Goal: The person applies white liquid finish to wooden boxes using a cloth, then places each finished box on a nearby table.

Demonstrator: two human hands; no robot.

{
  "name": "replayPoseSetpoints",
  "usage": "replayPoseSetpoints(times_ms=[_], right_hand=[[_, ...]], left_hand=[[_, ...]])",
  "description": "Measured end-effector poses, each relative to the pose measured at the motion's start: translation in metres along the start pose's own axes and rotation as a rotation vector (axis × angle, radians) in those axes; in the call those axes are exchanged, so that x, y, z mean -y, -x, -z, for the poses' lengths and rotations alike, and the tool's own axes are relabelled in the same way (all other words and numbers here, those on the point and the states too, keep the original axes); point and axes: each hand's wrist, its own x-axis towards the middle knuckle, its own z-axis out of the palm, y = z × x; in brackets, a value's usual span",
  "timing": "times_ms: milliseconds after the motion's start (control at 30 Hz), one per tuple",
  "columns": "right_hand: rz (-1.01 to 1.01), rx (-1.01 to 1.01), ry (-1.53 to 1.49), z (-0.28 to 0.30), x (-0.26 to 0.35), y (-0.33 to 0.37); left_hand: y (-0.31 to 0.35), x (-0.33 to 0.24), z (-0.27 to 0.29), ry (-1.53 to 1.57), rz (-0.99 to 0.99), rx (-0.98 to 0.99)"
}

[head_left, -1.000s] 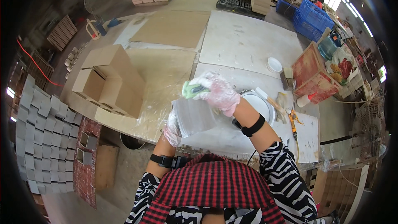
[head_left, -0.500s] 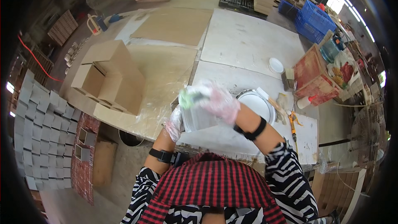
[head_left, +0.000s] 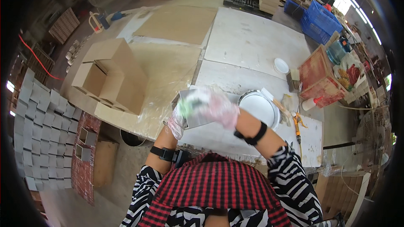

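My left hand (head_left: 176,125), in a clear plastic glove, is closed on the left edge of a small grey box (head_left: 197,120) above the near table edge. My gloved right hand (head_left: 221,108) lies over the top of the box, its fingers curled round a soft pale green piece (head_left: 188,104). Motion blurs this piece, so I cannot make out its kind. The right hand covers much of the box. Just right of it stands a round tub of white paint or similar liquid (head_left: 257,108), with a flat brush (head_left: 275,101) across its rim.
Brown cardboard boxes (head_left: 111,75) stand on the left of the table (head_left: 252,33). A small white dish (head_left: 280,65), a yellow-orange tool (head_left: 298,126) and a red-stained wooden crate (head_left: 317,75) are on the right. Grey boxes (head_left: 46,134) are stacked at far left.
My right hand has swept slightly left and down across the box with the green piece. The box has tilted a little, and more of its grey top edge shows.
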Motion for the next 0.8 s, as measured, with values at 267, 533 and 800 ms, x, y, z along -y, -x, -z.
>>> replayPoseSetpoints(times_ms=[267,533,800], right_hand=[[-0.326,0.254,-0.230,-0.020,0.035,0.019],[-1.042,-0.474,-0.978,-0.009,0.024,0.022],[-1.073,-0.637,-0.438,-0.030,0.029,0.008]], left_hand=[[-0.010,-0.007,-0.013,0.780,0.402,-0.318],[0.003,-0.002,0.004,0.668,0.114,-0.354],[-0.011,-0.010,-0.030,0.861,0.163,-0.568]])
